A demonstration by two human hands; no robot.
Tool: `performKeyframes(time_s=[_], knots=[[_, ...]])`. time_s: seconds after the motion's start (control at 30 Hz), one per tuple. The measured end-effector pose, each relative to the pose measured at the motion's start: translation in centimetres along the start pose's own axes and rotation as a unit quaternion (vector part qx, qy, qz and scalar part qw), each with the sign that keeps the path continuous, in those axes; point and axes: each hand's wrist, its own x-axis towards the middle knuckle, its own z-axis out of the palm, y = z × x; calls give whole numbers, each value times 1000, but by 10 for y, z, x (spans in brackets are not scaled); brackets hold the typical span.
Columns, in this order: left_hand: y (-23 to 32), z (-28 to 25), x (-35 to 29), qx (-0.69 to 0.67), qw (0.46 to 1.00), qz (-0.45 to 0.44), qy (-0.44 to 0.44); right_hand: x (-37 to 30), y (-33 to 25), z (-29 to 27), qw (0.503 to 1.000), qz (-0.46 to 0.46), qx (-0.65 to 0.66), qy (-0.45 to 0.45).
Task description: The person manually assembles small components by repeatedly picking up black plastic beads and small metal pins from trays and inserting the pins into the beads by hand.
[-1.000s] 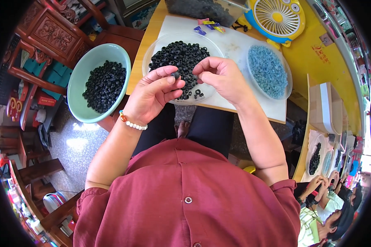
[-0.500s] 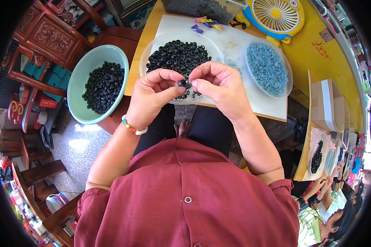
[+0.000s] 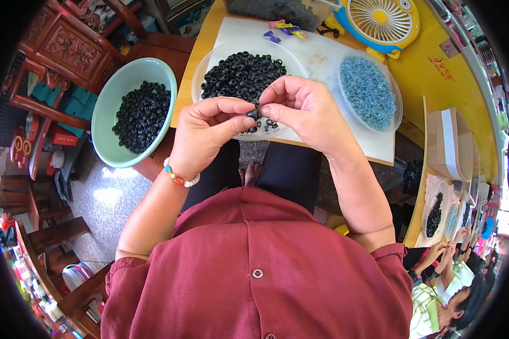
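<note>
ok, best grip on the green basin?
Probably its rim, from the near side: it stands bare above the black beads, while the table sits close on the right and a chair arm on the left.

Close fisheye view from the head, steeply down over shirt (image 3: 226, 260) and table (image 3: 205, 42).

- Left hand (image 3: 201, 135): fingers pinch a black bead (image 3: 253, 114) above the near edge of a clear round dish (image 3: 195, 85).
- Right hand (image 3: 308, 116): fingertips meet just beside that bead — contents of the grip too small to tell.
- Dish: heap of black pieces (image 3: 240, 73), on the white-covered worktop (image 3: 350, 144).
- Right of it: blue beads (image 3: 367, 93) in a clear shallow container (image 3: 398, 110); yellow-and-blue fan (image 3: 381, 21) beyond.
- Left, off the worktop: pale green basin (image 3: 100, 135) — more black pieces inside.
</note>
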Motion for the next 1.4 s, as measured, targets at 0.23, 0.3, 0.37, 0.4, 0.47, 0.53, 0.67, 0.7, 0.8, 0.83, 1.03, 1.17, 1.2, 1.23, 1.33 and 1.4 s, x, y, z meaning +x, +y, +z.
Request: performKeyframes(time_s=[0.23,0.3,0.37,0.4,0.47,0.53,0.67,0.7,0.8,0.83,1.03,1.17,1.2,1.23,1.33,1.4], knots=[[0,2,2,-24,999,25,29,-5,3,12,996,-29,80,40],[1,2,2,-17,999,12,38,-5,7,17,994,-40,80,57],[-1,1,2,-10,999,-1,49,-4,13,21,990,-102,30,96],[-4,-1,2,-47,998,-25,46,-4,14,22,990,-102,30,95],[-7,-2,2,-85,994,-48,42,-4,14,21,991,-58,65,99],[-7,1,1,-116,991,-62,38,-2,20,22,989,-48,100,95],[-11,-2,0,-177,981,-78,28,-2,22,22,983,-5,168,76],[-12,-2,1,-207,974,-89,28,-2,23,21,983,-6,168,76],[-13,-4,1,-246,963,-110,24,-1,25,18,961,17,274,30],[-13,-5,1,-257,959,-120,19,-2,21,19,973,8,230,28],[-19,-13,0,-313,941,-132,1,8,24,10,993,5,112,18],[-18,-22,-1,-354,923,-145,40,16,32,-4,959,33,-280,1],[-19,-24,-2,-355,923,-145,40,18,36,-4,959,33,-281,1],[-19,-26,-3,-361,920,-146,45,20,42,-2,920,30,-390,-19],[-23,-28,-3,-372,915,-150,50,24,48,5,846,13,-531,-50],[-23,-30,-4,-375,913,-152,53,27,48,10,822,-3,-566,-62]])
